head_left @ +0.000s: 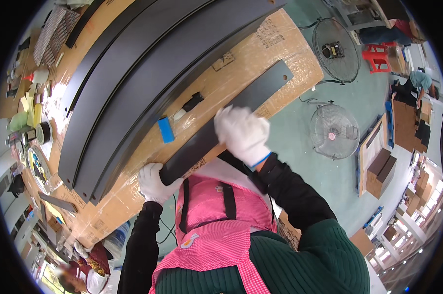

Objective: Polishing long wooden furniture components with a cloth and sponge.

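Observation:
A long dark grey strip [266, 89] with a hole near its far end lies slantwise along the near side of the cardboard-covered table. My left hand [155, 184], in a white glove, grips the strip's near-left end, thumb along its edge. Over the strip's middle is my right hand [242, 134], also white-gloved and closed, a little smeared by motion; whatever it holds is hidden. Beyond the strip sit a blue block [165, 130] and a small black object [193, 101]. Large curved dark grey panels [148, 83] lie side by side farther back.
The cardboard tabletop [300, 61] ends at the right, where two fans, a black-caged one [335, 50] and a pale one [334, 131], stand on the green floor. Tape rolls [44, 132] and a round tray [38, 169] are at the left. Other people work at far right and lower left.

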Tool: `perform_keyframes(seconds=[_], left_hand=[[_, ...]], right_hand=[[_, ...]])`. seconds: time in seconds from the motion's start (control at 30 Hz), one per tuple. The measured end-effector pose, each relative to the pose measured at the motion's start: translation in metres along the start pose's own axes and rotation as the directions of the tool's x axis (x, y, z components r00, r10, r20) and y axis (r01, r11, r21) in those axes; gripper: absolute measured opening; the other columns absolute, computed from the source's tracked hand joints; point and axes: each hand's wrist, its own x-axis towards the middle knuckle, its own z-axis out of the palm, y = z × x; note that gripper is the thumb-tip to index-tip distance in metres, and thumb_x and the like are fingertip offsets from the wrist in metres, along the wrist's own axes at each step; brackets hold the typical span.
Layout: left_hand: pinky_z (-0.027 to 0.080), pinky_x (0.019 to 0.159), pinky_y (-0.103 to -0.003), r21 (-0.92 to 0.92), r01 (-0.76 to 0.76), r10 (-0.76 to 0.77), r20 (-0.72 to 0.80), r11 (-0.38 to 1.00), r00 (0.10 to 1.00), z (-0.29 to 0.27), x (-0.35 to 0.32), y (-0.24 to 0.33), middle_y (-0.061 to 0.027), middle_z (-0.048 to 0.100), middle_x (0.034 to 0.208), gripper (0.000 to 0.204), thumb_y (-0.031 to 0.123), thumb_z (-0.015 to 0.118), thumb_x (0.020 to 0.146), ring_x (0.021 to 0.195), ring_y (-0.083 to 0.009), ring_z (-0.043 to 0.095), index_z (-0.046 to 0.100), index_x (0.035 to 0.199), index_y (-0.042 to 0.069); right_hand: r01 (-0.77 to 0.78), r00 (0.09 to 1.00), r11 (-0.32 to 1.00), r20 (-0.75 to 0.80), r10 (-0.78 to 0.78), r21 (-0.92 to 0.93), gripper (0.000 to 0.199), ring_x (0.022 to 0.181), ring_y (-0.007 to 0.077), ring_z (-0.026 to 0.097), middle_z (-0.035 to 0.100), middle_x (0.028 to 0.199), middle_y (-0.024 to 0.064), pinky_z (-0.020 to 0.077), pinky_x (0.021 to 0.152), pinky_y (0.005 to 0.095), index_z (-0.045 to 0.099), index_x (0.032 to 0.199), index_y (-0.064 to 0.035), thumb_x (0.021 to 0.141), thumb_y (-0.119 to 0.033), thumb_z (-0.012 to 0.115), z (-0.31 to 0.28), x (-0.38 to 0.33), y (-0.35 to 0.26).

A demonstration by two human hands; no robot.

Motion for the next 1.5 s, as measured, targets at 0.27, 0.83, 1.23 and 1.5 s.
perform_keyframes(seconds=[0.27, 0.83, 1.23, 1.5], left_hand=[[0.047, 0.101, -0.052, 0.009, -0.006, 0.006, -0.030, 1.000, 1.000, 0.000, 0.000, 0.003, -0.0176, 0.060, 0.119, 0.075, 0.036, 0.095, 0.061, 0.116, -0.0409, 0.057, 0.059, 0.119, 0.006], [0.047, 0.101, -0.051, 0.043, -0.007, 0.009, -0.038, 0.999, 0.999, 0.001, 0.001, 0.002, -0.0151, 0.060, 0.121, 0.076, 0.042, 0.095, 0.062, 0.116, -0.0392, 0.056, 0.060, 0.122, 0.009], [0.047, 0.101, -0.051, 0.063, -0.011, 0.012, -0.028, 0.998, 1.000, 0.002, 0.001, -0.001, -0.0153, 0.060, 0.122, 0.075, 0.044, 0.095, 0.062, 0.116, -0.0395, 0.056, 0.061, 0.120, 0.009], [0.048, 0.101, -0.050, 0.050, -0.019, 0.021, -0.042, 0.999, 0.999, 0.003, 0.001, -0.001, -0.0124, 0.060, 0.122, 0.074, 0.053, 0.092, 0.066, 0.115, -0.0373, 0.058, 0.064, 0.118, 0.009]], right_hand=[[-0.406, 0.679, 0.911, -0.642, 0.356, 0.076, 0.024, 0.110, 0.0375, 0.068, 0.070, 0.113, 0.0177, 0.0562, 0.095, 0.0529, 0.072, 0.108, -0.0125, 0.100, -0.033, 0.064, 0.040, 0.096, 0.248], [-0.200, 0.802, 0.952, -0.519, 0.295, 0.232, 0.016, 0.095, 0.0379, 0.067, 0.068, 0.099, 0.0139, 0.0563, 0.082, 0.0508, 0.072, 0.100, -0.0147, 0.096, -0.030, 0.069, 0.001, 0.020, 0.064], [-0.091, 0.897, 0.975, -0.409, 0.169, 0.203, 0.012, 0.101, 0.0369, 0.066, 0.068, 0.100, 0.0108, 0.0570, 0.086, 0.0507, 0.073, 0.097, -0.0170, 0.095, -0.028, 0.069, 0.020, -0.001, 0.044], [-0.240, 0.816, 0.963, -0.512, 0.268, 0.123, 0.017, 0.097, 0.0384, 0.070, 0.070, 0.100, 0.0136, 0.0569, 0.086, 0.0513, 0.074, 0.098, -0.0150, 0.097, -0.032, 0.071, 0.007, 0.019, 0.064]])
